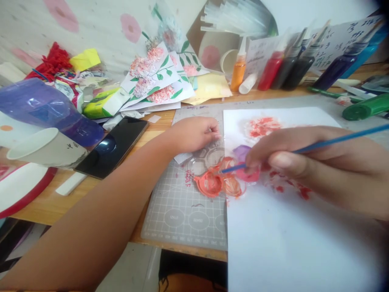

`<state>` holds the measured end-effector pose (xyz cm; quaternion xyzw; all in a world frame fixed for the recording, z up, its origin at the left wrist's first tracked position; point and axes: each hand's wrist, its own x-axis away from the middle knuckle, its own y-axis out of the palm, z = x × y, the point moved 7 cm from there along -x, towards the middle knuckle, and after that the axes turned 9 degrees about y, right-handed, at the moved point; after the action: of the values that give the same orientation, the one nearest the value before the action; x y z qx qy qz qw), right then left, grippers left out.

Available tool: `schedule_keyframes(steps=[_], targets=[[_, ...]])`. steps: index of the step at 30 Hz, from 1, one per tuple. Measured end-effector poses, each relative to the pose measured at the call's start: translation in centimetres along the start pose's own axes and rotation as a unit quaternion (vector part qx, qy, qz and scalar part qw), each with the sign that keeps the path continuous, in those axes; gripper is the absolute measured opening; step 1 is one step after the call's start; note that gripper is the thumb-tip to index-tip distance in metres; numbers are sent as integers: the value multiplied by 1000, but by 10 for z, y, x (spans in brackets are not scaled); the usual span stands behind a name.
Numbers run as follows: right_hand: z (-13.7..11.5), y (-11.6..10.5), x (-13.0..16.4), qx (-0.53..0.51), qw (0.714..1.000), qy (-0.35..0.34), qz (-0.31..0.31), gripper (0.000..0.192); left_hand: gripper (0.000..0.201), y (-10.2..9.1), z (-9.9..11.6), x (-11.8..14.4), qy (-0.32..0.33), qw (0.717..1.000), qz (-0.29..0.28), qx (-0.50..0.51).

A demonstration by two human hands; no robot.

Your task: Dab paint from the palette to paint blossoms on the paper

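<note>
My right hand (322, 166) grips a thin blue paintbrush (340, 140), its tip dipped into a clear plastic palette (212, 170) holding orange-red, pink and purple paint. The palette lies across the left edge of a white paper sheet (288, 243) that carries a dabbed red flower (261, 126) near its top and red smears under my hand. My left hand (194, 134) rests curled on the grey cutting mat (182, 211), fingertips touching the paper's upper left edge and the palette's rim.
A black phone (112, 147) lies left of the mat. Beside it are a tipped white paper cup (45, 148), a purple bottle (42, 109) and a red-rimmed plate (21, 186). Painted flower cards (158, 81) and several paint bottles (270, 69) line the back; a green tube (364, 108) lies right.
</note>
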<state>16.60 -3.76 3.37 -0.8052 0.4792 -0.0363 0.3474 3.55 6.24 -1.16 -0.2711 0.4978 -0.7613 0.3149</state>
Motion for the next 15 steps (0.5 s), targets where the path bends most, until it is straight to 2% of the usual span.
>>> schedule_keyframes(steps=[3,7,11,15], targets=[[0,0,-5,43,997,43,46,42,24,0,-1,1,5,1000,-2,-3],[-12,5,-10,79,995,35,57,47,27,0,-1,1,11,1000,-7,-14],[-15,4,-5,95,994,22,57,40,25,1,0,0,9,1000,-8,-19],[-18,1,0,111,992,-51,17,22,23,1,1,-1,10,1000,-8,-17]])
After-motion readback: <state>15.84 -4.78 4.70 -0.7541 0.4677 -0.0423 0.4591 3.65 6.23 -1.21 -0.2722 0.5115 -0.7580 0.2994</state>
